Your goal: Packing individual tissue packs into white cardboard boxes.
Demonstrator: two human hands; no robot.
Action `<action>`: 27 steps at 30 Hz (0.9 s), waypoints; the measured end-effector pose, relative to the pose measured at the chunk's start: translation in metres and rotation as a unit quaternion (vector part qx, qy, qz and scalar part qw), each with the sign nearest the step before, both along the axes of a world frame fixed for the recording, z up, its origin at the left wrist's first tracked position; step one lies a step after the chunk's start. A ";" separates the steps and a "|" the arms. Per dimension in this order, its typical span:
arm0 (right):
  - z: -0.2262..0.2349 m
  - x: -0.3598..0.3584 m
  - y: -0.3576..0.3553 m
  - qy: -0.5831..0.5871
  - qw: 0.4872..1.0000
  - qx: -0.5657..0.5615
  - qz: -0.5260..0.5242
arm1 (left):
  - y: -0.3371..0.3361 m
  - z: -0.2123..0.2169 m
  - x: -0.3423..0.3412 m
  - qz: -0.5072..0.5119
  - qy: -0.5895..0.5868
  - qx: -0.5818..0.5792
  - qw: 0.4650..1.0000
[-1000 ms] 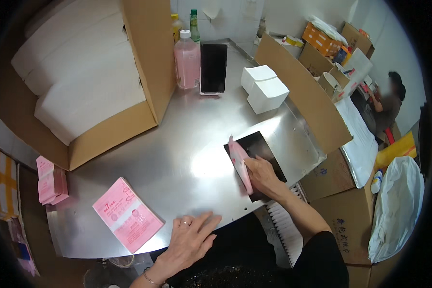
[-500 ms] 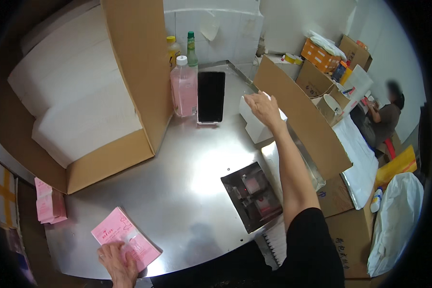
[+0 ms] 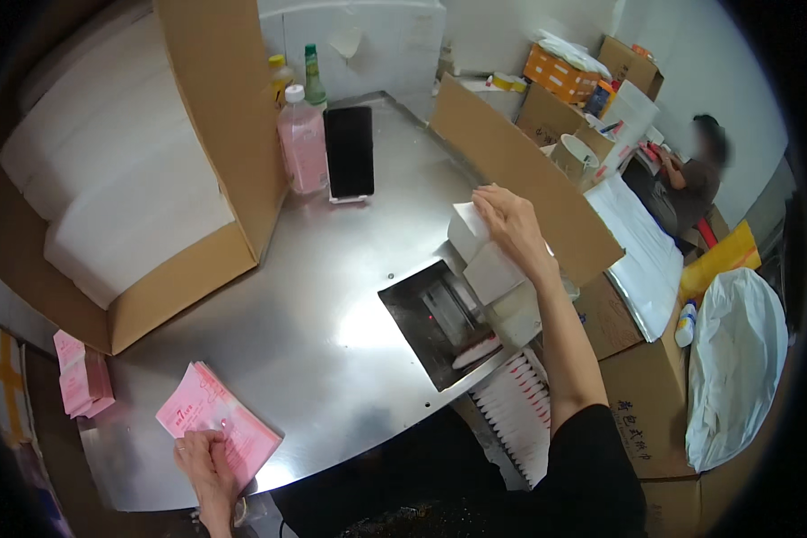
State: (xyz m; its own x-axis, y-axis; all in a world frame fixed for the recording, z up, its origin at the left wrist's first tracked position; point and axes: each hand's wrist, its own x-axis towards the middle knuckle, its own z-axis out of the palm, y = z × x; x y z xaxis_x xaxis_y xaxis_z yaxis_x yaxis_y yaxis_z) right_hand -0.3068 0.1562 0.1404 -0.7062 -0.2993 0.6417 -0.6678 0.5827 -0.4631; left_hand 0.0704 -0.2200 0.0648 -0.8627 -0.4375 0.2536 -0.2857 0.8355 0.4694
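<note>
- Clamped right hand (image 3: 516, 229) over top of white paper stack (image 3: 489, 273) at right of bench (image 3: 296, 332), with fingers bent together across its far part and thumb out of sight
- Held white paper stack just beside far right side of dark square opening (image 3: 421, 309), near cardboard panel (image 3: 520, 170) along right edge
- Laid left hand (image 3: 204, 462) on pink packets (image 3: 242, 430), piled at near left of bench, with fingertips drawn close together on top; could not tell whether clamped on any packet or only resting
- Had both hands well apart, with dark square opening between, nearer to right one
- Could make out small red light inside opening
- Had white folded sheets (image 3: 516, 412) in a row below near right edge of bench
- Saw second pink stack (image 3: 82, 377) at left edge, near large cardboard box (image 3: 188, 278) full of white stacks (image 3: 139, 242)
- Faced dark-screened phone (image 3: 349, 152) on white stand at far side, just right of pink bottle (image 3: 304, 152), with green bottle (image 3: 313, 76) beyond
- Saw seated person (image 3: 695, 175) at far right, well apart from bench, and white plastic bag (image 3: 740, 368) at right
</note>
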 end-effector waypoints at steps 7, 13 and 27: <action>-0.041 0.092 0.005 0.111 0.943 0.217 -0.226 | 0.059 0.044 -0.028 -0.070 0.055 -0.070 0.994; -0.036 0.088 0.001 0.024 0.950 0.211 -0.229 | 0.114 -0.004 -0.078 -0.253 0.048 -0.078 0.963; -0.088 0.239 -0.057 0.198 0.908 0.203 0.309 | 0.129 -0.004 -0.087 -0.289 0.066 -0.005 0.955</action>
